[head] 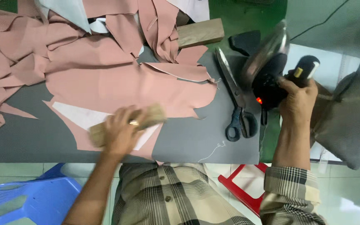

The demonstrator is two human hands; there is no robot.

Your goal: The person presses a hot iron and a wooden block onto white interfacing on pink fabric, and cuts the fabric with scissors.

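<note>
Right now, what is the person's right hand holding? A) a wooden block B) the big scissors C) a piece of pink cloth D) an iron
D: the right hand grips the handle of the iron, lifted and tilted with its shiny soleplate showing, while the scissors lie untouched on the grey table and the left hand presses a wooden block on the pink cloth.

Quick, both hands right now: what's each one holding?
Left hand: closed on a wooden block, pressing it on pink fabric.
Right hand: closed on the iron.
</note>
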